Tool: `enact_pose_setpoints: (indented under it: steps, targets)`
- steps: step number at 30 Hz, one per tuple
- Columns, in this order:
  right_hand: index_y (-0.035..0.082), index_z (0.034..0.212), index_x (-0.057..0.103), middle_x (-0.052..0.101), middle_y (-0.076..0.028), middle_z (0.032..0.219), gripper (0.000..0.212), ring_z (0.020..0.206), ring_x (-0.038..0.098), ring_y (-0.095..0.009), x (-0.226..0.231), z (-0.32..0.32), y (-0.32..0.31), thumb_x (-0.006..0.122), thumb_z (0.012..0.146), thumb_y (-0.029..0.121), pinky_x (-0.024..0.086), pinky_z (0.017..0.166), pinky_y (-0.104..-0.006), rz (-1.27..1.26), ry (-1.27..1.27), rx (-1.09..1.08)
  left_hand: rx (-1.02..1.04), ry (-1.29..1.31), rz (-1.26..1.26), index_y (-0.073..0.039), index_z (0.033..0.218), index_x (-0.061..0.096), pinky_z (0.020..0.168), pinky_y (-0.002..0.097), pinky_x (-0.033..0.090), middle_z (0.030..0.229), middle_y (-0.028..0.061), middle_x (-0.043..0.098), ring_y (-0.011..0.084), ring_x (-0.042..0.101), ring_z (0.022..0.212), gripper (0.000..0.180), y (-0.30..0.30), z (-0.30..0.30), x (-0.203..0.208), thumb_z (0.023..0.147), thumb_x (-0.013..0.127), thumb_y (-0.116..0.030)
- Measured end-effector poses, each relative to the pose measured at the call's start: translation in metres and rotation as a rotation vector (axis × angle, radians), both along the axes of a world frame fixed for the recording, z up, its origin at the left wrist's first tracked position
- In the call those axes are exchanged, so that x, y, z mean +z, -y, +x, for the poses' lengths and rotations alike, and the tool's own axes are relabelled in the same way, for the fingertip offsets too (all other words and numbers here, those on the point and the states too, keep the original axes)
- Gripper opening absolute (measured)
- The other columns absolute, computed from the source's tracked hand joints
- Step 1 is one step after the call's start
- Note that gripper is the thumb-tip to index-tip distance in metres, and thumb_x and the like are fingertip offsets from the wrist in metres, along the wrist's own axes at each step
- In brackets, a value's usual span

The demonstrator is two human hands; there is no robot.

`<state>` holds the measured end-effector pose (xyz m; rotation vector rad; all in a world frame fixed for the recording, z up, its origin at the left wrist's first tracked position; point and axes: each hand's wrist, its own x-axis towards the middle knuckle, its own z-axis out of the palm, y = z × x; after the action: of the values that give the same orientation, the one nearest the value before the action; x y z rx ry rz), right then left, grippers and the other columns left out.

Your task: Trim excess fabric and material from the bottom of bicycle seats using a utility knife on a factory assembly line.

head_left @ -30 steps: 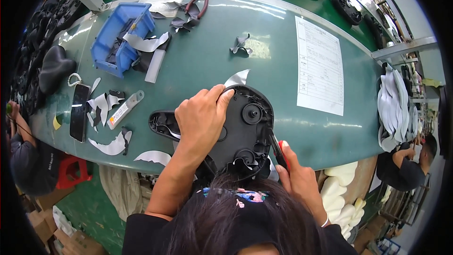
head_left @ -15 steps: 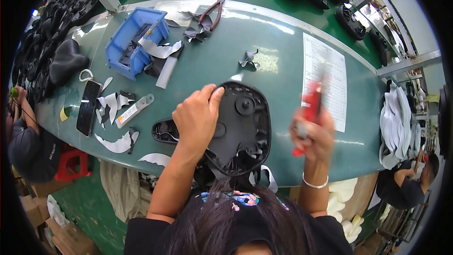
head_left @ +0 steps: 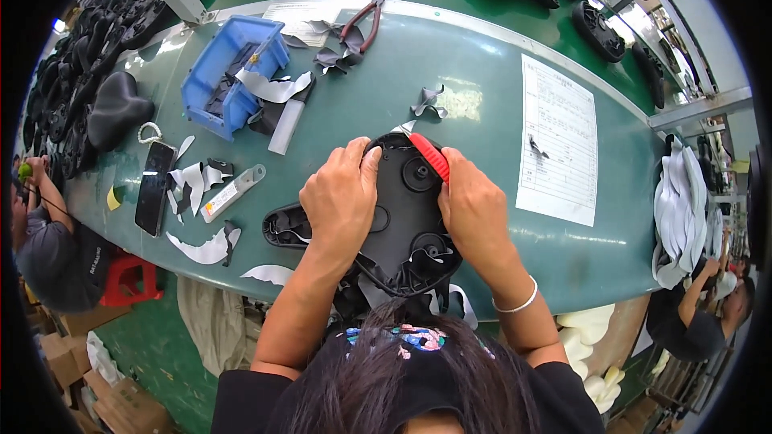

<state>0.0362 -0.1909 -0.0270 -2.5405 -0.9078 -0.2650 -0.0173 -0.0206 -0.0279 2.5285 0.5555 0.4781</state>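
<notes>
A green worktable (head_left: 555, 265) spreads across the view, and near its front edge, before the person, is a black seat shell (head_left: 402, 213), hollow side up, its narrow end pointing left and its broad end to the right, with two round bosses inside. To the right of the shell, farther up the table, lies a printed paper sheet (head_left: 563, 185); to the left stands a blue bin (head_left: 205, 115) with dark pieces inside and a white strip draped over its near side. A padded black saddle (head_left: 121, 112) sits left of the bin. The left hand (head_left: 336, 197) grips the shell, fingers bent over its far rim, thumb along the inner side. The right hand (head_left: 474, 201) is closed around a red-handled knife at the shell's right side. Pliers (head_left: 374, 20) with dark red handles lie open beyond the bin, and a dark phone (head_left: 154, 193) rests below the saddle, near a clear case (head_left: 233, 193). The knife (head_left: 430, 158) points up and left toward the shell's far rim, where a white scrap (head_left: 404, 126) pokes out; the blade seems to be at that rim, though whether it touches the scrap I cannot tell. Smallest, a dark shred (head_left: 537, 147) lies on the sheet.
</notes>
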Motion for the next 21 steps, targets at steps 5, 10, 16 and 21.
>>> enact_pose_setpoints:
  steps: [5, 10, 16, 21]
  targets:
    - [-0.002, 0.112, 0.052, 0.059, -0.004, 0.083, 0.036, 0.059, 0.052, -0.013, 0.017, 0.01, 0.029, 0.06, 0.077, -0.001, 0.045, 0.055, -0.0274, 1.015, -1.208, -0.023, 0.069, -0.063, 0.008, -0.013, 0.108, 0.062, 0.066, 0.0422, 0.049, 0.091, 0.0073, 0.065, 0.0318, 0.064, 0.076, 0.026, -0.005, 0.0, 0.004, 0.093, 0.053, -0.033]
    - [0.0, 0.117, 0.051, 0.056, -0.001, 0.083, 0.045, 0.063, 0.05, -0.006, 0.009, 0.008, 0.027, 0.069, 0.076, 0.003, 0.041, 0.056, -0.021, 0.927, -1.019, -0.186, -0.387, 0.268, 0.166, -0.016, 0.115, 0.06, 0.098, 0.0441, 0.031, 0.115, 0.0037, 0.057, 0.0235, 0.048, 0.117, 0.036, 0.01, 0.011, 0.025, 0.08, 0.067, -0.023]
    - [0.006, 0.123, 0.05, 0.058, -0.005, 0.079, 0.042, 0.067, 0.053, -0.01, 0.031, -0.004, 0.039, 0.064, 0.084, 0.01, 0.045, 0.063, -0.0241, 0.517, -0.696, -0.146, -0.746, 0.151, 0.071, -0.012, 0.076, 0.069, 0.102, 0.0509, 0.021, 0.108, 0.0011, 0.056, 0.0226, 0.045, 0.118, 0.011, 0.006, 0.038, 0.008, 0.077, 0.069, -0.024]
    - [0.009, 0.134, 0.045, 0.066, -0.015, 0.104, 0.05, 0.089, 0.066, -0.026, 0.024, -0.023, 0.077, 0.062, 0.087, 0.01, 0.05, 0.078, -0.0329, 0.4, -0.556, -0.17, -0.705, 0.186, 0.119, -0.013, 0.073, 0.068, 0.101, 0.0547, 0.019, 0.104, 0.0007, 0.056, 0.0224, 0.044, 0.116, 0.018, 0.018, 0.033, 0.009, 0.078, 0.069, -0.031]
